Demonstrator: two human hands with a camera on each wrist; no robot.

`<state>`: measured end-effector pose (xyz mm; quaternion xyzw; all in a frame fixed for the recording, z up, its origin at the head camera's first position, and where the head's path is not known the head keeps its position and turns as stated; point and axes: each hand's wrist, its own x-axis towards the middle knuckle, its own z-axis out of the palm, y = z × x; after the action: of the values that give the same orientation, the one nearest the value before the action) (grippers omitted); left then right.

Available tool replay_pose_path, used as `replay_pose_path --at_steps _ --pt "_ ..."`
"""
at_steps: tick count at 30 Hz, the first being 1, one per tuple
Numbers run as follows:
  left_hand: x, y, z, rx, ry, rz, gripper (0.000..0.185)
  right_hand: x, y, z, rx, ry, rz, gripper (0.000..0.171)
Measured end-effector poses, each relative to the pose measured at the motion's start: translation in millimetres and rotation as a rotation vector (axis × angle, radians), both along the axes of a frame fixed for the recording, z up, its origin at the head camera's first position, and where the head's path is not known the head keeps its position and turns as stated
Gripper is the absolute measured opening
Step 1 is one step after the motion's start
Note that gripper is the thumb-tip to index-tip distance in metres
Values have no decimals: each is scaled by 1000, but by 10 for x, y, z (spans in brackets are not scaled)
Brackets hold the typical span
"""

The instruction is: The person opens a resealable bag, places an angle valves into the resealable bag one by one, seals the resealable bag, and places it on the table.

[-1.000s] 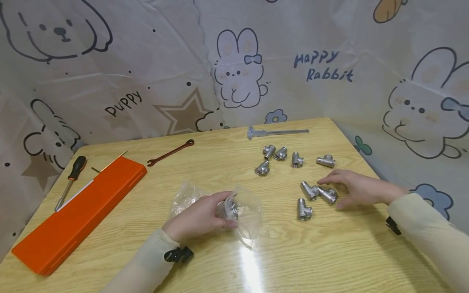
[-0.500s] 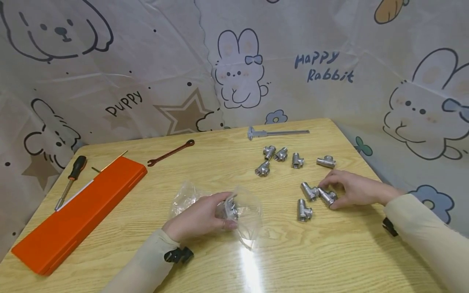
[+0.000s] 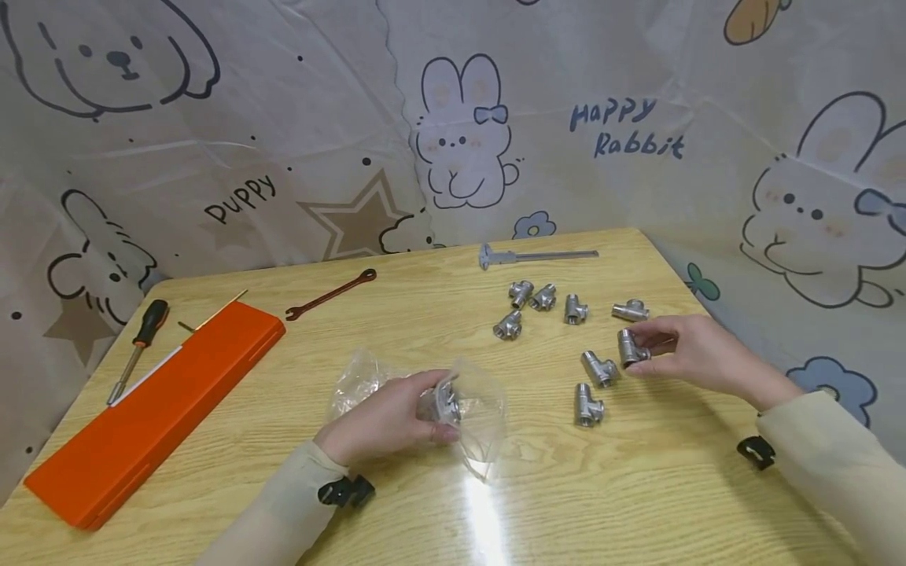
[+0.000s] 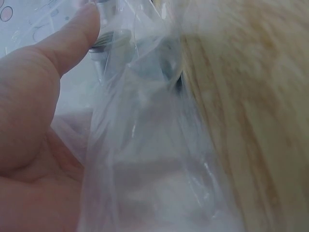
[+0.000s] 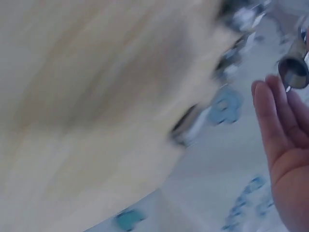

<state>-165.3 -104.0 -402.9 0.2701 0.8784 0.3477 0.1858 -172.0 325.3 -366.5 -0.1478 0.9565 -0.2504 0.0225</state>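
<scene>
Here, right hand [image 3: 708,358] pinches metal tee [image 3: 629,347].

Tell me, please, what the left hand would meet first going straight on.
The left hand would probably meet the loose metal tee fitting just left of the fitting in the right hand, though depth is unclear.

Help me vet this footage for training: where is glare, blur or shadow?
Head: white glare and soft shadow on the yellow wooden table; left wrist: hazy clear plastic bag; right wrist: smeared silver metal tee fittings on the blurred table.
</scene>
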Motion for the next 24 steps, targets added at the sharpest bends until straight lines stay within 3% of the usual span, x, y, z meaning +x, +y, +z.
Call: replay_pose_path --at_steps 5,9,20,24 --pt "1 1 8 -1 -3 5 88 117 -440 191 -58 14 69 66" --pt "1 4 14 2 -3 3 87 190 -821 243 -90 -9 165 62" --pt "-8 9 8 6 8 -3 85 206 -1693 35 -39 -8 302 55" --pt "-10 2 -4 28 2 -12 83 169 -1899 -25 -16 -14 342 42"
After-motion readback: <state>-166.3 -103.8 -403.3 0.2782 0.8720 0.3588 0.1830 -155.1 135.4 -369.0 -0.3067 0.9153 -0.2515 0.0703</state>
